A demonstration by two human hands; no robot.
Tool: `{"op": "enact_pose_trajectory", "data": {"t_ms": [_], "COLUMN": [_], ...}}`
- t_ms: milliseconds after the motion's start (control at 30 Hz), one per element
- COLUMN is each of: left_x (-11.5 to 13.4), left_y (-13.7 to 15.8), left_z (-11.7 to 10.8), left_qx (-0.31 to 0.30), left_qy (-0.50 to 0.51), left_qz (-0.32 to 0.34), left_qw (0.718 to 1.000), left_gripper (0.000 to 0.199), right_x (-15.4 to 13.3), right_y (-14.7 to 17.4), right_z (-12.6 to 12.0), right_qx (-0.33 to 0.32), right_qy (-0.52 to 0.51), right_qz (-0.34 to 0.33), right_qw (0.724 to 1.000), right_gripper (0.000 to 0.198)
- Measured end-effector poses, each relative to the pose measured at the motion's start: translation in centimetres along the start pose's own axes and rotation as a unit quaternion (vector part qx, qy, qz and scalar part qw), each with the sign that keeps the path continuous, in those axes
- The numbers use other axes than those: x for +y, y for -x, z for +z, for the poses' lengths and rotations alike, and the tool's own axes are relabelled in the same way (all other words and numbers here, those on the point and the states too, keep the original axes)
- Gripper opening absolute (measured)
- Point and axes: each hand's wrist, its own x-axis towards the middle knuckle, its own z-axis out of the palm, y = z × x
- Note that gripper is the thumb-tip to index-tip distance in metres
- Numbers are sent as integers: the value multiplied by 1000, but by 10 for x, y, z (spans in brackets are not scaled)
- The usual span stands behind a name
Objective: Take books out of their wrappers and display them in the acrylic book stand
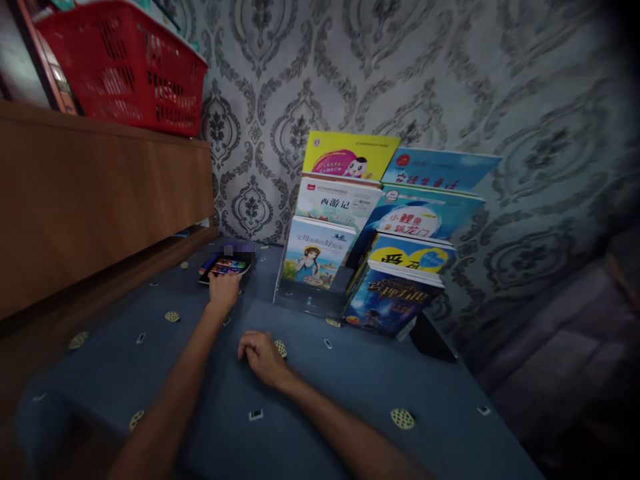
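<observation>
At the far left of the table, my left hand (224, 291) is at the near edge of a dark book (231, 263) with a colourful cover, its fingers closed on that edge. The book lies flat, and part of it is blurred. My right hand (263, 357) rests on the tablecloth with its fingers curled in, and nothing shows in them. Beyond it stands a clear book rack (310, 301) with tiers of books. On its left side is a light blue book (316, 257) with a girl on the cover; on its right, a dark blue book (387, 303).
A blue-grey cloth (320, 393) with a small pattern covers the table. Along the left runs a wooden cabinet (105, 200) with a red plastic basket (135, 73) on top. Patterned wallpaper (255, 133) rises behind the table. A dark flat piece (433, 340) lies right of the rack.
</observation>
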Motion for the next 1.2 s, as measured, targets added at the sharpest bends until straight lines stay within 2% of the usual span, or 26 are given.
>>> {"op": "enact_pose_trajectory", "data": {"t_ms": [67,133,233,433,533,600,700,733,867,933,1033,1200], "left_x": [2,8,20,53,74,89,106,110,115,111,101,82], "left_y": [9,20,38,81,106,122,141,146,149,142,128,111], "left_z": [-5,-11,-22,-57,-68,-69,-64,-62,-62,-59,-46,-16], "left_qx": [-12,-23,-41,-93,-121,-140,-134,-129,-124,-121,-120,-136], "left_qy": [-7,-12,-19,-16,-6,10,52,69,183,230,217,146], "left_qz": [22,42,70,132,168,205,255,272,315,315,310,266], "left_qw": [1000,999,996,987,978,969,956,951,923,913,918,943], "left_gripper": [48,47,43,34,34,35,39,39,35,33,32,42], "right_x": [3,8,17,27,23,18,15,15,21,24,26,32], "right_y": [0,-2,-7,-9,4,17,41,49,78,87,96,102], "right_z": [0,0,-2,-10,-22,-37,-66,-76,-108,-119,-134,-159], "right_qx": [43,110,196,224,239,228,164,139,87,64,15,-34], "right_qy": [-16,-73,-203,-297,-308,-317,-350,-363,-374,-365,-349,-297], "right_qz": [12,50,122,168,168,159,177,193,234,229,218,248], "right_qw": [999,990,951,913,905,907,905,901,893,900,911,922], "right_gripper": [26,23,28,56,59,55,44,44,68,62,47,42]}}
